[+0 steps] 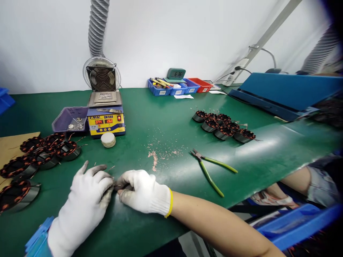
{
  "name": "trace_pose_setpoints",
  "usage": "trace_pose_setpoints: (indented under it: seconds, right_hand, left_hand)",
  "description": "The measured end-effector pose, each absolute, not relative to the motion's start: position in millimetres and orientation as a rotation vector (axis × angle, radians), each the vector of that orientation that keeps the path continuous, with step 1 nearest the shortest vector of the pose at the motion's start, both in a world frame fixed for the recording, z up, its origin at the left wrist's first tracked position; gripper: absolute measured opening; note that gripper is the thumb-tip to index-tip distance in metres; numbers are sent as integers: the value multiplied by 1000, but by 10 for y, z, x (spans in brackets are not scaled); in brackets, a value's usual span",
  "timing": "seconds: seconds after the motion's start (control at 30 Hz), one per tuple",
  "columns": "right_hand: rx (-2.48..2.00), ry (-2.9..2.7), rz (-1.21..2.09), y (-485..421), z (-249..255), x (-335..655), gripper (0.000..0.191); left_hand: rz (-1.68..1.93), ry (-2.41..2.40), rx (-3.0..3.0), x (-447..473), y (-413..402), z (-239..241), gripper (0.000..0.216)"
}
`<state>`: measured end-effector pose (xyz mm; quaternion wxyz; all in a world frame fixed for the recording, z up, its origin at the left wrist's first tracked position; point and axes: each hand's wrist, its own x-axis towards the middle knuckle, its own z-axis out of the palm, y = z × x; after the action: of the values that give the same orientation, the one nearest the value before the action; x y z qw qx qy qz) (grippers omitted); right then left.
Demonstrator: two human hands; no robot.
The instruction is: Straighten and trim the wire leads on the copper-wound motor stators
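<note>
Both my hands wear white gloves with dirty grey fingertips. They meet low on the green mat point(166, 121). My left hand point(89, 194) has its fingers curled and pinched toward the right hand, with the little finger raised. My right hand point(143, 191) is closed in a pinch against it. Between the fingertips sits a small dark part with thin wire ends point(115, 185); I cannot make out what it is. Several wound stators with copper coils point(45, 151) lie just left of my left hand.
A solder pot with red digits point(106, 121) stands behind, with a fan point(102, 78), a grey tray point(70, 119) and a round white pad point(108, 140). Green-handled pliers point(210, 166) and copper scraps point(154, 159) lie to the right. More stators point(223, 126) and blue bins point(171, 87) sit farther back.
</note>
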<state>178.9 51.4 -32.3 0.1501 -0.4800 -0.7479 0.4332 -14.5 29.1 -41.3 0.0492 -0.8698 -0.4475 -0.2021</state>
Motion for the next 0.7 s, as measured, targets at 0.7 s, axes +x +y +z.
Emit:
trace_pose_setpoints:
  seconds: [0.7]
  right_hand:
    - [-1216, -1606, 1487, 560, -518, 1687, 9]
  left_hand:
    - [-495, -1839, -2788, -45, 338, -312, 26]
